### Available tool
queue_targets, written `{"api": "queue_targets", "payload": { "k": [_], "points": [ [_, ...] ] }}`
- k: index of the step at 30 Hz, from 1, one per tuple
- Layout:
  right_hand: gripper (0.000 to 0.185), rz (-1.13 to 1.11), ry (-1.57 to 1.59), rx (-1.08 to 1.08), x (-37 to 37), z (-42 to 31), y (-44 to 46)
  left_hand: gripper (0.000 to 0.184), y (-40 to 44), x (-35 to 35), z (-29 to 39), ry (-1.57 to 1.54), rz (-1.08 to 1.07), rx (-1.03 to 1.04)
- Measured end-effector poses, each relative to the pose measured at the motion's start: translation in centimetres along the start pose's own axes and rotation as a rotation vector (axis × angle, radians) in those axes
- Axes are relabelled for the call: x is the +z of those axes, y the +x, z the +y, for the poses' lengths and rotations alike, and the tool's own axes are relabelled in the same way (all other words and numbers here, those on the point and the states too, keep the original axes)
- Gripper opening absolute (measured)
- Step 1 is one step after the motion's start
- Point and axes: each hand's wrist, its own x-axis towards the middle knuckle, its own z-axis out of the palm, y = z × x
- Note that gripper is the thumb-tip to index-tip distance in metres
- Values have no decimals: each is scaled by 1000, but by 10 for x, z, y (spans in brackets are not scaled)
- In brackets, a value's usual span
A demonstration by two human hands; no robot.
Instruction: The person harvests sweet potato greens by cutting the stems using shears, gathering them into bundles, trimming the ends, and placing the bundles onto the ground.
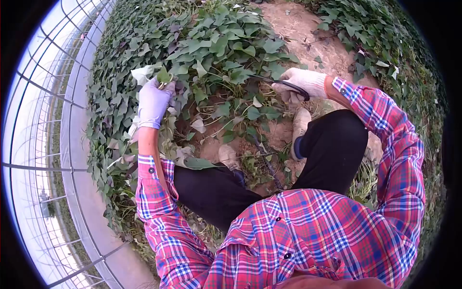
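My left hand (pixel 155 102), in a pale purple glove, is closed around a bunch of leafy vine cuttings (pixel 164 76); leaves stick out above the fist, and pale stems and leaves trail below it. To the right, my right hand (pixel 302 83) wears a white knit glove and grips black-handled scissors (pixel 301 90). The dark blades point left into the sweet potato vines (pixel 240 79). Leaves partly cover the blade tips, so I cannot tell whether they touch a stem.
My two shoes (pixel 300 126) stand on brown soil among the vines. A dark hose (pixel 267 161) runs between my legs. Bare soil (pixel 296 29) forms a strip ahead, with another vine row (pixel 370 33) beyond. At left rises a greenhouse wall with metal bars (pixel 71 120).
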Motion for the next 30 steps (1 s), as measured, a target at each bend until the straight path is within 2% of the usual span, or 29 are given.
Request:
{"api": "queue_targets", "payload": {
  "k": [1,2,3,4,5,7,8,9,10,11,13,15,16,18,22,24,25,26,27,30],
  "points": [
    [33,-45,-59,44,-6,15,22,26,13,18,-24,70,-63,49],
    [32,-95,-119,91,-10,26,42,26,9,35,-13,69,-157,-47],
    [29,-52,-286,147,-5,21,56,28,23,54,-37,108,-293,-111],
    [29,-82,-293,176,-5,25,77,32,32,76,-63,216,-360,-101],
    [29,-111,-299,207,-5,34,101,34,36,102,-84,157,-430,-108],
    [33,-40,-452,151,10,66,156,40,34,132,-75,111,-620,-101],
    [34,-19,-547,89,17,75,179,44,40,156,-89,200,-700,-71],
    [32,10,-466,70,33,68,176,44,43,172,-87,321,-705,106],
    [32,32,-690,-79,41,107,207,43,46,184,-84,377,-669,319],
    [35,-61,-631,67,55,90,194,42,53,201,-88,434,-670,369],
    [33,-120,-866,-104,73,136,208,34,81,239,-126,522,-587,486],
    [32,-157,-789,-65,81,147,194,22,124,251,-167,843,-646,411],
    [31,-158,-814,-73,80,145,187,22,127,239,-174,684,-427,340],
    [30,-158,-782,-51,74,149,186,21,131,221,-216,770,-429,262],
    [29,-210,-732,-49,57,141,194,25,79,205,-285,677,-365,-80],
    [28,-280,-753,-121,42,127,202,29,47,203,-295,595,-245,-79],
    [28,-314,-769,-150,34,115,203,33,40,204,-296,583,-272,-123],
    [27,-360,-504,84,28,95,200,33,36,206,-296,617,-269,-131],
    [28,-395,-486,156,22,74,200,34,34,207,-294,652,-265,-136],
    [37,-290,-88,180,14,66,205,38,43,199,-282,592,-286,-175]
  ]
}}
